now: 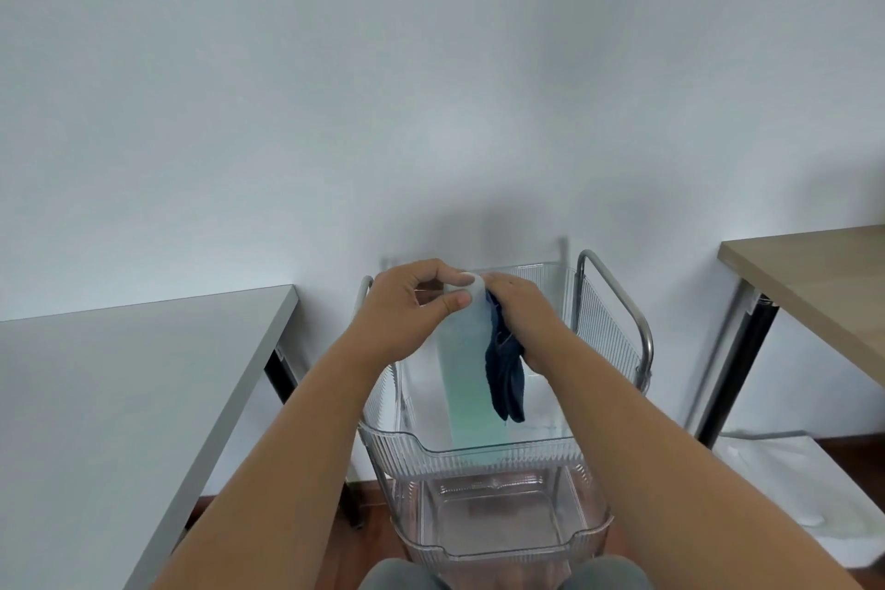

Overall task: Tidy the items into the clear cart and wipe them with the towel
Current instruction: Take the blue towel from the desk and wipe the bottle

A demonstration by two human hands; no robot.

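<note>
A tall pale green bottle [467, 369] with a white cap stands upright in the top basket of the clear cart [479, 448], straight in front of me. My left hand [412, 302] grips the bottle at its cap end. My right hand [519, 307] holds a dark blue towel [503, 374] pressed against the bottle's right side, and the towel hangs down into the basket. The bottle's base is seen through the ribbed front wall.
A grey table [119, 378] stands to the left of the cart and a wooden table [814, 273] to the right. The cart's lower clear basket [498, 537] sits below. White sheeting [795, 474] lies on the floor at right. A white wall is behind.
</note>
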